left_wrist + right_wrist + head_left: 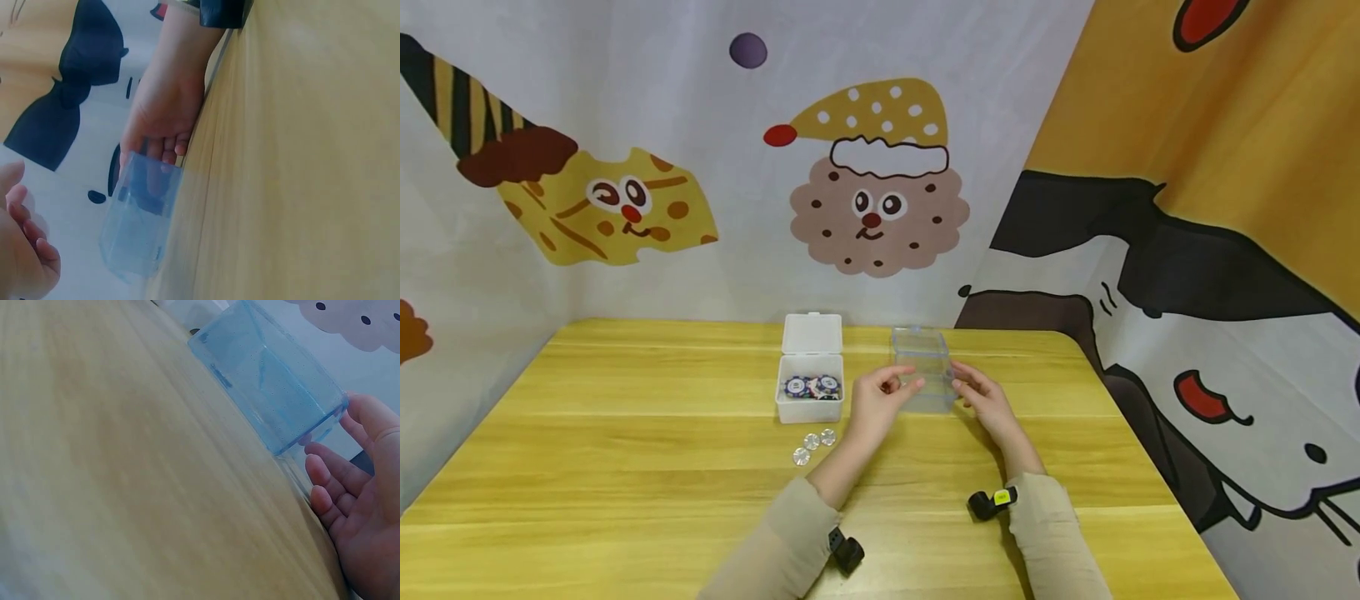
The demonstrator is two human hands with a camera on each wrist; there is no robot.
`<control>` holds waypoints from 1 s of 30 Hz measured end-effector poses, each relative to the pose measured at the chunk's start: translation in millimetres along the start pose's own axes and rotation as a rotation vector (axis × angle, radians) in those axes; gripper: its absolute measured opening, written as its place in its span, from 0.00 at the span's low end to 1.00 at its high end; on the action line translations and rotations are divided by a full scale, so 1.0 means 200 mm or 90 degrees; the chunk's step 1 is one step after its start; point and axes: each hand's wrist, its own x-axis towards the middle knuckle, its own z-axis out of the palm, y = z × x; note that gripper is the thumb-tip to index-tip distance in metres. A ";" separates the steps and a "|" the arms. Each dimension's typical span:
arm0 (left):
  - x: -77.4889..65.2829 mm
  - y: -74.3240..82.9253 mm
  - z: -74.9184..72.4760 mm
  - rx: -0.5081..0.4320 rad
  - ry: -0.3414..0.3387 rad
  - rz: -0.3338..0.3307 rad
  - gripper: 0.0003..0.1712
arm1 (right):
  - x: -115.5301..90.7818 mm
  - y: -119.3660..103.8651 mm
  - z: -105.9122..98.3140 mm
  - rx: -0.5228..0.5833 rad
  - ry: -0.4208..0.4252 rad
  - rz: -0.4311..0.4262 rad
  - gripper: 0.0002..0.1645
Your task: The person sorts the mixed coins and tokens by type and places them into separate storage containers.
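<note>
Two hands are parted by a clear plastic box [928, 392] on the worktop [625, 500]. Its side is touched by the right hand [988, 404], fingers loosely extended. The left hand [878, 400], thumb and forefinger spread around nothing, seems to overlap the box from the head; a gap is revealed by the left wrist view. Only from the head are poker chips [811, 387] in an open white box [808, 412] and three transparent discs [812, 442] seen, left of the left hand.

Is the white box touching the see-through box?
Apart. The head view shows a strip of yellow table between the white box and the see-through box.
</note>
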 end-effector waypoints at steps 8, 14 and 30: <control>-0.07 0.11 -0.05 0.003 -0.032 0.004 0.11 | -0.01 0.01 0.00 -0.001 -0.003 0.008 0.29; -0.08 0.08 -0.09 0.015 -0.034 0.012 0.11 | -0.01 0.00 0.00 0.000 -0.003 0.008 0.28; -0.13 0.14 -0.26 0.059 -0.039 -0.048 0.10 | -0.01 0.00 0.00 -0.001 -0.003 0.003 0.28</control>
